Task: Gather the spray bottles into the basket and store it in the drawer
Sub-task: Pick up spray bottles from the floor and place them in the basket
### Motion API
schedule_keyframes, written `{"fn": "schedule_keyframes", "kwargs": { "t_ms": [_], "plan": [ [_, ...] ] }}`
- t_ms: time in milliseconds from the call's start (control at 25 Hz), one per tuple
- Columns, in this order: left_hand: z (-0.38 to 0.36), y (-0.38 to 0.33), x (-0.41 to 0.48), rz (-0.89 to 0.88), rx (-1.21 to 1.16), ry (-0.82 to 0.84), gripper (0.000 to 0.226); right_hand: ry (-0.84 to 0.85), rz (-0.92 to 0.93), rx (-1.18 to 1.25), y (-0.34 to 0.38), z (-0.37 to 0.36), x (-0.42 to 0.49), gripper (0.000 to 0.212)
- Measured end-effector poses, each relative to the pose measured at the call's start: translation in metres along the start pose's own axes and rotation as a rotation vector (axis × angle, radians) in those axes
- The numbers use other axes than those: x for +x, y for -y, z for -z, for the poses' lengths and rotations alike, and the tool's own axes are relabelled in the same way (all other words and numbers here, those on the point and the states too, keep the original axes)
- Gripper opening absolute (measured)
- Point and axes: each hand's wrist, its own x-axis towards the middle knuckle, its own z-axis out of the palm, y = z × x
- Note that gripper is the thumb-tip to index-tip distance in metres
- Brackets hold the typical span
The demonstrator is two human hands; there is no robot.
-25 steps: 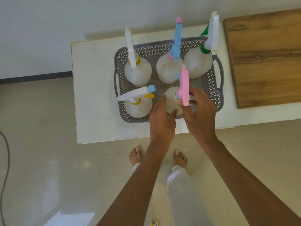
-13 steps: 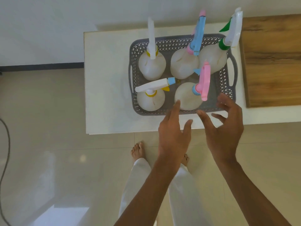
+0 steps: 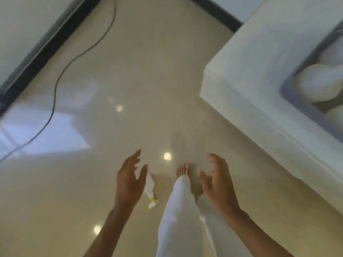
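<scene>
- Head view: the glossy beige tiled floor (image 3: 130,80) fills most of the blurred frame, with bright light spots reflected on it.
- A white cabinet top (image 3: 259,75) juts in at the right.
- The grey basket (image 3: 289,93) sits on that top at the right edge, only partly in frame, with pale rounded spray bottles (image 3: 319,84) inside it; their nozzles cannot be made out.
- White trouser legs (image 3: 178,219) and a bare foot (image 3: 182,170) stand below centre.
- The right hand (image 3: 217,184) hangs in the air over the floor, fingers spread and loosely curled, empty.
- The left hand (image 3: 129,180) hangs likewise, fingers apart, holding nothing.
- A thin black cable (image 3: 61,75) trails across the floor at left.
- One small white bottle with a yellow collar (image 3: 150,190) lies on the floor just beside the left hand, well apart from the basket.
</scene>
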Motion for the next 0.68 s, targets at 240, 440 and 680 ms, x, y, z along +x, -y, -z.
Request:
{"fn": "schedule_keyframes", "kwargs": {
  "t_ms": [240, 440, 680],
  "plan": [
    [-0.046, 0.164, -0.09, 0.47, -0.023, -0.004, 0.048, 0.54, 0.194, -0.49, -0.051, -0.158, -0.014, 0.069],
    [-0.131, 0.25, -0.077, 0.317, 0.308, 0.335, 0.071, 0.797, 0.398, -0.749, -0.106, -0.273, -0.016, 0.072],
    [-0.197, 0.287, 0.012, 0.341, 0.442, 0.455, 0.093, 0.746, 0.379, -0.678, -0.155, -0.342, -0.008, 0.078]
  ]
}}
